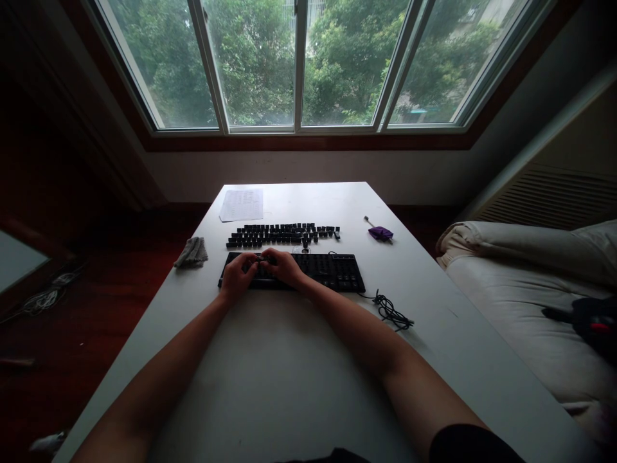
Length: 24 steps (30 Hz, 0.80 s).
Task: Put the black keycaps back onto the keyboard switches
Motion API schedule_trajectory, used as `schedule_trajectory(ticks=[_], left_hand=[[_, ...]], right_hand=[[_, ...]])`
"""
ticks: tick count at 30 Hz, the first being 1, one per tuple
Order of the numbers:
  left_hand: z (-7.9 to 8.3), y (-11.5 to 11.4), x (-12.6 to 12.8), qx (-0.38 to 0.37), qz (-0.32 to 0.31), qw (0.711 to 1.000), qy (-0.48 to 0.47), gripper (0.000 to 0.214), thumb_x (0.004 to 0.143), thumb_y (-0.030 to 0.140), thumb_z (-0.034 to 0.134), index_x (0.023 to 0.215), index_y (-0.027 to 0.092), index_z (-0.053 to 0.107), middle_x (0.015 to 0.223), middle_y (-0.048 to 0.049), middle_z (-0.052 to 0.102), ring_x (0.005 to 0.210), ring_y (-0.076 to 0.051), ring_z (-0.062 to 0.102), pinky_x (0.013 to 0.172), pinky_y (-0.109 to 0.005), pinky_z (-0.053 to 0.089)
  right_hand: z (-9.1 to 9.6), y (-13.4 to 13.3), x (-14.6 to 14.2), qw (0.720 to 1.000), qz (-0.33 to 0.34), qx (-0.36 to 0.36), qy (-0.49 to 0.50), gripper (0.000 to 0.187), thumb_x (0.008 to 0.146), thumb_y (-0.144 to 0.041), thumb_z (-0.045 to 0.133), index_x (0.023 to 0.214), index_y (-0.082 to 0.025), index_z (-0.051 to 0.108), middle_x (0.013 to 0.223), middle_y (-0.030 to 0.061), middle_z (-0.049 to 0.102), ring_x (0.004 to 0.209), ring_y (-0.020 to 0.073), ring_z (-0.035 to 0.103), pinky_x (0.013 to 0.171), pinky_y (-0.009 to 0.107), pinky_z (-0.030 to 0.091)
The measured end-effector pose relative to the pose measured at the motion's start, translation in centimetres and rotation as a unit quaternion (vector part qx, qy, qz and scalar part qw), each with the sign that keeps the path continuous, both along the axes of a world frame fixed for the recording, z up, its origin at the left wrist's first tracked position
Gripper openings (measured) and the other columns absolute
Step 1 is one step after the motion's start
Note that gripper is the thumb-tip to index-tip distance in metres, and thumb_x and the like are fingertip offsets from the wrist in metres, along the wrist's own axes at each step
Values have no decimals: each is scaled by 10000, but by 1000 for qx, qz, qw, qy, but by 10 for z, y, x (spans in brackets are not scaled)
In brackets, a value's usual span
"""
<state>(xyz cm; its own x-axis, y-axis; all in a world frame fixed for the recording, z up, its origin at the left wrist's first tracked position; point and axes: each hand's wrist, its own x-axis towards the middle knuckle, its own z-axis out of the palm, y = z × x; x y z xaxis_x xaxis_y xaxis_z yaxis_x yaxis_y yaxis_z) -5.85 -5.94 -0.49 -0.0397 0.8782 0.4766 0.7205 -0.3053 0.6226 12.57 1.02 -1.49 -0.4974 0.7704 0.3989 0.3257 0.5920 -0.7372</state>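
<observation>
A black keyboard point(332, 272) lies across the white table in front of me. Over its left part, my left hand point(238, 276) and my right hand point(283, 265) meet with curled fingers. Both sets of fingertips close around a small spot at the keyboard's upper edge; whatever is between them is too small and dark to name. Behind the keyboard, loose black keycaps point(284, 234) stand in several rows. A small clear item with a dark piece point(304, 250) sits between these rows and the keyboard.
On the white table point(270, 373) are a grey cloth point(191, 253) at left, a printed paper sheet point(241, 205) at the back, and a purple cloth point(380, 233) beside a small brush point(367, 220). A coiled black cable point(391, 311) lies right of the keyboard. A cushioned seat point(511, 302) stands at right.
</observation>
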Motion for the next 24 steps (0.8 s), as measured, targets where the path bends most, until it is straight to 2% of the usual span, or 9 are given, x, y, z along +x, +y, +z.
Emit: schedule_trajectory(ticks=[6, 11, 16, 19, 24], left_hand=[[-1, 2, -1, -32, -20, 999, 35, 250, 899, 289, 568, 1135, 225, 618, 1039, -40, 701, 853, -197, 652, 748, -326, 509], [-4, 5, -4, -17, -47, 990, 132, 170, 879, 243, 580, 1026, 223, 664, 994, -57, 688, 940, -241, 613, 850, -388, 480], [-7, 6, -7, -6, -64, 984, 166, 159, 882, 248, 581, 1006, 235, 680, 1014, -60, 671, 953, -242, 588, 877, -399, 462], [-8, 7, -8, -4, -67, 983, 173, 155, 889, 248, 575, 997, 238, 685, 1022, -58, 667, 960, -241, 581, 883, -401, 457], [-9, 7, -8, -3, -68, 982, 176, 148, 898, 253, 566, 983, 241, 687, 1037, -52, 664, 971, -238, 575, 896, -403, 450]], right_hand=[[3, 4, -3, 999, -43, -11, 23, 296, 847, -404, 640, 1053, -198, 687, 787, -3, 655, 701, 135, 562, 674, 230, 417], [5, 17, -10, 995, -93, -21, 13, 292, 845, -420, 612, 1029, -207, 690, 695, -28, 600, 630, 127, 522, 610, 228, 385], [4, 34, -18, 991, -114, -13, -62, 266, 848, -395, 625, 1048, -235, 696, 765, -10, 665, 680, 146, 583, 652, 239, 410], [2, 47, -21, 984, -137, -3, -117, 244, 853, -381, 641, 1060, -261, 692, 845, 9, 711, 771, 174, 632, 700, 249, 430], [2, 65, -22, 966, -137, 16, -217, 262, 863, -395, 653, 1104, -294, 675, 935, 29, 734, 876, 203, 660, 723, 252, 427]])
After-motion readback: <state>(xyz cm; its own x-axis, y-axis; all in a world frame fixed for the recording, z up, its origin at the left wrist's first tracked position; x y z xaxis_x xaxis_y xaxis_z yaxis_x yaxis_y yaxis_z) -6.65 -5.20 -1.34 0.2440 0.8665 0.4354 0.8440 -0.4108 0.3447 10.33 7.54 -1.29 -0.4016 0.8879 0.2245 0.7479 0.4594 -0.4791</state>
